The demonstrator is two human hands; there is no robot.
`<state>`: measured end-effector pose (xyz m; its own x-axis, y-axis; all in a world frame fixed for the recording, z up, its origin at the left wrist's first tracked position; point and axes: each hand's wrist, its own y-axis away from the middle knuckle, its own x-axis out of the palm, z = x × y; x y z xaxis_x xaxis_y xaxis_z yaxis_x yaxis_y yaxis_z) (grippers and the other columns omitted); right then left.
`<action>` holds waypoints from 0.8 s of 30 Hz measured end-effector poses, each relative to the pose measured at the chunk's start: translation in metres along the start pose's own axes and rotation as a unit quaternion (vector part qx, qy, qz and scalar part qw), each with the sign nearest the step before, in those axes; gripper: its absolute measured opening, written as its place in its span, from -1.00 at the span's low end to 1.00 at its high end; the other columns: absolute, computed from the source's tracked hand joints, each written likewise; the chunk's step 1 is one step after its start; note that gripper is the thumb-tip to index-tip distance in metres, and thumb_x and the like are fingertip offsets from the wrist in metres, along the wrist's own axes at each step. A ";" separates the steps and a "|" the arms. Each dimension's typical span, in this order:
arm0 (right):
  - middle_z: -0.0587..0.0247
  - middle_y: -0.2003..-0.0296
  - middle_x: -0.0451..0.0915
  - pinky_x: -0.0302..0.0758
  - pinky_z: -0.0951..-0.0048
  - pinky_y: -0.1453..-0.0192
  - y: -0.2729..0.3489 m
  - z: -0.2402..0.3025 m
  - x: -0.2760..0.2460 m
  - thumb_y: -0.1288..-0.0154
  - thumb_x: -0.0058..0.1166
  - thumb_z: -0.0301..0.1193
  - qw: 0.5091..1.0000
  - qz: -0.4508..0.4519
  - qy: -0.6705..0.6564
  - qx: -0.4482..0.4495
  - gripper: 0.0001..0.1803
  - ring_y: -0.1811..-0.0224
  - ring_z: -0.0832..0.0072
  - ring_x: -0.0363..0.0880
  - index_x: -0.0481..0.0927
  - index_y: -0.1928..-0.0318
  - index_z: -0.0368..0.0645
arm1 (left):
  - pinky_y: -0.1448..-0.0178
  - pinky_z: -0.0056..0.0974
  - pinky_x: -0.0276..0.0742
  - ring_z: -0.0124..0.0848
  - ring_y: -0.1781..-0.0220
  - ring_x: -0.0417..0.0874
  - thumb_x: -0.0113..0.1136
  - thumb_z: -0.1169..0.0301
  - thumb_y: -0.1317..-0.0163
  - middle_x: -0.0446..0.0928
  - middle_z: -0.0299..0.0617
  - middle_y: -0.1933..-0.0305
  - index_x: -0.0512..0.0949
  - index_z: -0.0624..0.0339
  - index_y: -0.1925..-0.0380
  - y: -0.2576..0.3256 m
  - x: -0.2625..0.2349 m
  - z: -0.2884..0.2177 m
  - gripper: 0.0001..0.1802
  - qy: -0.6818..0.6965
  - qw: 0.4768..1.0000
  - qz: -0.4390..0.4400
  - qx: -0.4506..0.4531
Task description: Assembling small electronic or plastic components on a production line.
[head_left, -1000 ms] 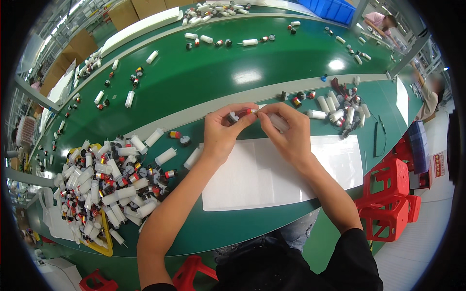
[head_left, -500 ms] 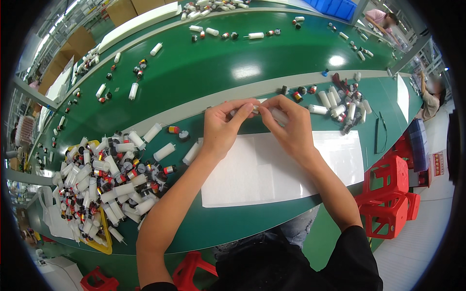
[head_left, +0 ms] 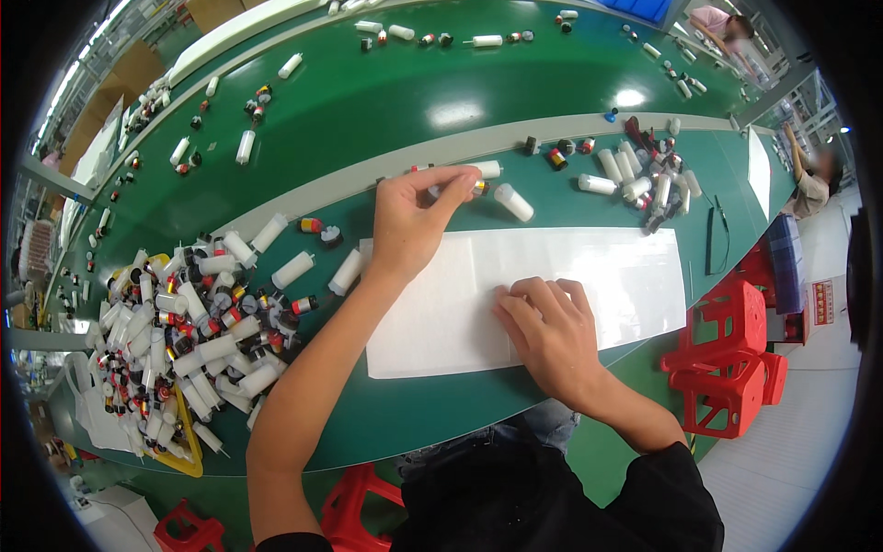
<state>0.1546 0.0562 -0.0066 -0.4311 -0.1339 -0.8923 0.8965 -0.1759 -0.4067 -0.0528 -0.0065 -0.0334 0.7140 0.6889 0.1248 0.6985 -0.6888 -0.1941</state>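
Note:
My left hand is raised over the far edge of a white sheet. Its thumb and forefinger are pinched together, and a small part with a yellow and black band shows right at the fingertips. What lies inside the pinch is mostly hidden. Just right of it, a white translucent cylinder lies tilted on the green table. My right hand hovers low over the middle of the sheet, fingers curled and thumb close to the forefinger. Anything between those fingertips cannot be made out.
A heap of white cylinders with red and black ends overflows a yellow tray at left. Another small pile lies at right, near a thin black tool. More parts dot the green surface beyond the grey rail. Red stools stand at right.
My right hand has left the left hand's fingertips and come down toward me over the sheet. The white cylinder beside them now shows whole. The left hand keeps its pinch.

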 end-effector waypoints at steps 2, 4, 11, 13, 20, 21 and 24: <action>0.27 0.29 0.59 0.43 0.32 0.05 -0.004 -0.002 0.000 -0.13 0.34 -0.47 0.999 0.000 -0.040 0.021 -0.80 0.32 0.35 0.58 0.64 0.22 -0.18 | 0.02 -0.47 0.59 -0.50 0.20 0.68 0.27 0.50 -0.32 0.70 -0.15 0.18 0.72 0.32 0.12 0.000 0.000 0.000 -0.81 0.003 1.000 -0.003 -0.002; 0.25 0.33 0.58 0.42 0.33 0.03 -0.006 -0.003 0.002 -0.13 0.33 -0.49 0.996 -0.002 -0.075 0.046 -0.81 0.33 0.34 0.58 0.63 0.23 -0.18 | 0.03 -0.48 0.58 -0.50 0.19 0.68 0.27 0.50 -0.31 0.71 -0.14 0.17 0.72 0.33 0.12 0.002 0.000 0.001 -0.81 0.009 1.000 -0.001 -0.003; 0.22 0.33 0.61 0.48 0.37 0.08 -0.010 -0.008 -0.008 -0.37 0.14 -0.49 0.918 0.027 -0.314 0.239 -0.89 0.32 0.42 0.62 0.54 0.22 -0.30 | 0.01 -0.45 0.58 -0.48 0.19 0.69 0.28 0.48 -0.32 0.72 -0.14 0.16 0.72 0.32 0.12 0.005 -0.001 0.002 -0.81 0.009 1.000 -0.009 -0.009; 0.23 0.33 0.61 0.55 0.53 0.13 -0.012 -0.017 -0.008 -0.45 0.02 -0.56 0.861 -0.014 -0.434 0.266 -0.91 0.26 0.57 0.63 0.52 0.17 -0.36 | 0.01 -0.45 0.58 -0.47 0.19 0.69 0.28 0.48 -0.32 0.72 -0.14 0.15 0.72 0.32 0.12 0.004 -0.002 0.001 -0.81 0.005 1.000 -0.009 -0.009; 0.20 0.34 0.64 0.58 0.49 0.17 -0.067 -0.052 -0.033 -0.31 0.20 -0.60 0.952 -0.103 -0.272 0.091 -0.88 0.32 0.49 0.64 0.60 0.16 -0.33 | 0.00 -0.42 0.60 -0.48 0.19 0.69 0.27 0.47 -0.33 0.73 -0.12 0.12 0.72 0.31 0.11 0.001 -0.002 -0.002 -0.80 0.022 1.000 0.009 -0.005; 0.20 0.35 0.63 0.57 0.46 0.18 -0.079 -0.052 -0.032 -0.28 0.21 -0.61 0.961 -0.059 -0.264 0.051 -0.88 0.32 0.45 0.64 0.61 0.17 -0.30 | -0.01 -0.42 0.61 -0.48 0.18 0.69 0.27 0.47 -0.33 0.73 -0.12 0.13 0.72 0.30 0.11 0.002 -0.004 -0.002 -0.80 0.011 1.000 0.009 -0.007; 0.17 0.34 0.63 0.56 0.35 0.19 -0.098 -0.054 -0.024 -0.24 0.23 -0.60 0.971 0.007 -0.239 0.006 -0.87 0.28 0.31 0.65 0.63 0.19 -0.25 | -0.01 -0.40 0.63 -0.47 0.19 0.70 0.29 0.48 -0.31 0.73 -0.13 0.17 0.72 0.31 0.11 0.002 -0.003 0.001 -0.80 0.027 0.999 0.014 -0.011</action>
<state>0.0822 0.1290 0.0446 -0.4202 -0.5732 -0.7035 0.9023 -0.1819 -0.3908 -0.0538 -0.0093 -0.0350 0.7345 0.6566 0.1714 0.6786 -0.7131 -0.1760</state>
